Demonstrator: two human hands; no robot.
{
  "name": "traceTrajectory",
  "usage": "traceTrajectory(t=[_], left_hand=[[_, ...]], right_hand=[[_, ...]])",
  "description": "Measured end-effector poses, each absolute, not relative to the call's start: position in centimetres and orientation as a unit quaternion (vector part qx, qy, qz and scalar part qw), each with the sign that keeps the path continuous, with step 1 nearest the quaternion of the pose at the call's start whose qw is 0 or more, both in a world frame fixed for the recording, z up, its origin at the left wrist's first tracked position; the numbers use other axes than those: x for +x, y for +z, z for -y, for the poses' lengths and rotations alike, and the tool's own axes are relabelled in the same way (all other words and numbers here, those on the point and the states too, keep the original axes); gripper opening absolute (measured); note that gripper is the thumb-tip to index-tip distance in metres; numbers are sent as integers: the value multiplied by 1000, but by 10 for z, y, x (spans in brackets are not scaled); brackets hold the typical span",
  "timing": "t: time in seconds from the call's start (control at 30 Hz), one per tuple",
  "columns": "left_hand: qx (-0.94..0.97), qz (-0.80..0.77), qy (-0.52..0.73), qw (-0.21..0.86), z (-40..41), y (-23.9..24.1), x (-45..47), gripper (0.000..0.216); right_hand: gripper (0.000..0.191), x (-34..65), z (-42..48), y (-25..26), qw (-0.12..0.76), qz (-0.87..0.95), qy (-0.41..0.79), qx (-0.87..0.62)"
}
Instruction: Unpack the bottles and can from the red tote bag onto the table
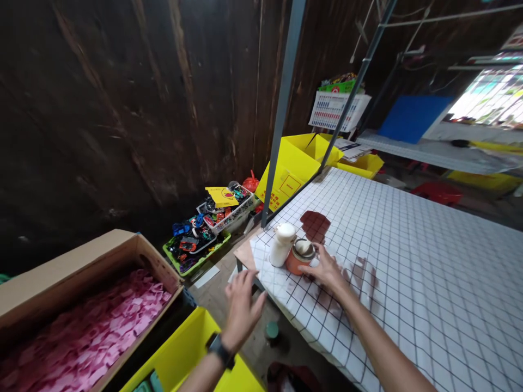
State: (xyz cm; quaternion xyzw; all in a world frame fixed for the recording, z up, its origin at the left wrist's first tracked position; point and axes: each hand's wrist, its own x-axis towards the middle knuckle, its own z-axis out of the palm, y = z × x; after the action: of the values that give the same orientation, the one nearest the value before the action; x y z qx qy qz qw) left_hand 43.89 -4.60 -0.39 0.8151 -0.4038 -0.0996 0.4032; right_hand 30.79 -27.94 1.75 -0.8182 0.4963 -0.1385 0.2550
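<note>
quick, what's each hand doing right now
Left hand: open, fingers spread, holding nothing.
Right hand: fingers against the orange jar; a firm grip cannot be told.

Small workshop or storeroom: rough dark plank wall, yellow bins, box of pink pieces, grid-covered work surface.

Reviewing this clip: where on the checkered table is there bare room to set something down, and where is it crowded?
Free: the wide checkered table to the right of the right hand and toward its far end. Crowded: the near-left corner, where a white bottle and an orange can stand beside that hand, with dark stains around.
</note>
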Motion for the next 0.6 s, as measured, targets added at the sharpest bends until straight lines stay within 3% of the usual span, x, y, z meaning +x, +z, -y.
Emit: traceTrajectory(t=[0.23,0.43,0.6], left_hand=[[830,392,-165,360,158,24,463,90],[817,384,-155,400,178,5,473,83],[794,432,-107,415,186,-1,488,64]], right_hand=[[86,322,279,0,244,-524,-141,-804],[78,330,262,-9,239,-533,-202,-786],[79,319,249,-16,258,-554,-274,-742]])
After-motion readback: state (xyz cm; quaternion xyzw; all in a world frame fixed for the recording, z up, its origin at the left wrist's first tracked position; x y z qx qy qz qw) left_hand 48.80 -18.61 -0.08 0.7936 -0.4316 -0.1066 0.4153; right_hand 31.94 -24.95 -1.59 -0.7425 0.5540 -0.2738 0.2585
